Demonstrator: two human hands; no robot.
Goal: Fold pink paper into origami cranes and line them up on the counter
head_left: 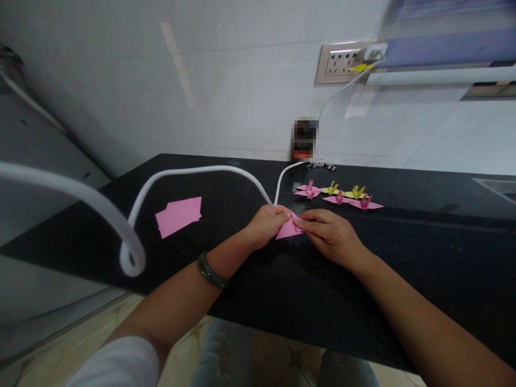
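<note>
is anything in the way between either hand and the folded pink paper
Nothing visible is: the left hand and the right hand both already touch the folded pink paper. The white tube dips just beyond the left hand in this view, not between hand and paper.

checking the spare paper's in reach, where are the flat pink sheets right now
In the head view, the flat pink sheets lie on the dark countertop, left of the left hand and beneath the white tube's arch in the picture.
</note>
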